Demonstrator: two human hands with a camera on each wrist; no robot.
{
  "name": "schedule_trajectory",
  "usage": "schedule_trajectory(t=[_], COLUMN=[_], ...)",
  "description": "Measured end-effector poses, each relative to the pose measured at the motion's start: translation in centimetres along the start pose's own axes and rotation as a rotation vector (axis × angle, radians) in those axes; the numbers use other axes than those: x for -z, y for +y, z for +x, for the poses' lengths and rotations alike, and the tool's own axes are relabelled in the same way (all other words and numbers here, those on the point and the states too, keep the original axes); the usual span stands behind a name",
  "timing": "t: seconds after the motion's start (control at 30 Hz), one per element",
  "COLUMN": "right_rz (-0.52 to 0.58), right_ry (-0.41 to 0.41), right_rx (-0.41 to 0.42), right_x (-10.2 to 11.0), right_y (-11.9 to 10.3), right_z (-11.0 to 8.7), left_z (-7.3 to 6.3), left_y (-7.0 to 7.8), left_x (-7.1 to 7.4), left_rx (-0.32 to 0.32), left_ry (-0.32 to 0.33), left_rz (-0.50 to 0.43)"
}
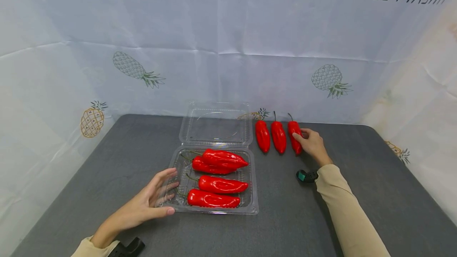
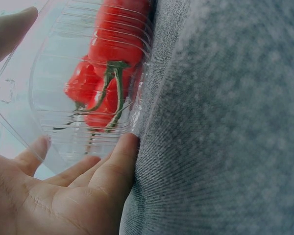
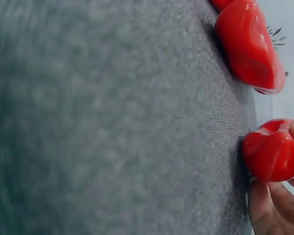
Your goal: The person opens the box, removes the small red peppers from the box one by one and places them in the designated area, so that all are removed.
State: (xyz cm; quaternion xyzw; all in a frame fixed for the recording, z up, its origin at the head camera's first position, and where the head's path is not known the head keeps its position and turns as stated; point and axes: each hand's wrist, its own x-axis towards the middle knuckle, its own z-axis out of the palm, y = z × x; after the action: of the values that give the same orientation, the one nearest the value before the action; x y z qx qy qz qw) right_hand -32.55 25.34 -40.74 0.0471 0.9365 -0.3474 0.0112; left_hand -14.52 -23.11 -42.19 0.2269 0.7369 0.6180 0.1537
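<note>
I have the right hand point(image 1: 312, 145) out at 2 o'clock from the clear tray point(image 1: 254, 193), thumb and fingers pinching the end pepper point(image 1: 293, 129) near the far edge of the bench point(image 1: 282, 217). Two loose peppers point(image 1: 278, 138) lie near it, toward 9 o'clock. My left hand point(image 1: 144, 203) sits at the tray's 8 o'clock, fingers spread around its corner. Inside I count four peppers point(image 1: 223, 185), stems toward 9 o'clock; the lid point(image 1: 216, 126) stands open at 12.

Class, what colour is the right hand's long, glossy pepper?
Red; the pepper shows best in the head view.
</note>
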Motion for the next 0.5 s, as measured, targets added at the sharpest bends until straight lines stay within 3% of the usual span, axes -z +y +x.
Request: schedule_trajectory(t=[0.5], right_rz=[-0.026], right_ry=[0.079], right_rx=[0.019], right_x=[0.00], right_y=[0.37], right_z=[-0.34], left_z=[-0.06], left_y=[-0.18], left_x=[0.03], left_rx=[-0.002], left_ry=[-0.004], left_rz=[-0.011])
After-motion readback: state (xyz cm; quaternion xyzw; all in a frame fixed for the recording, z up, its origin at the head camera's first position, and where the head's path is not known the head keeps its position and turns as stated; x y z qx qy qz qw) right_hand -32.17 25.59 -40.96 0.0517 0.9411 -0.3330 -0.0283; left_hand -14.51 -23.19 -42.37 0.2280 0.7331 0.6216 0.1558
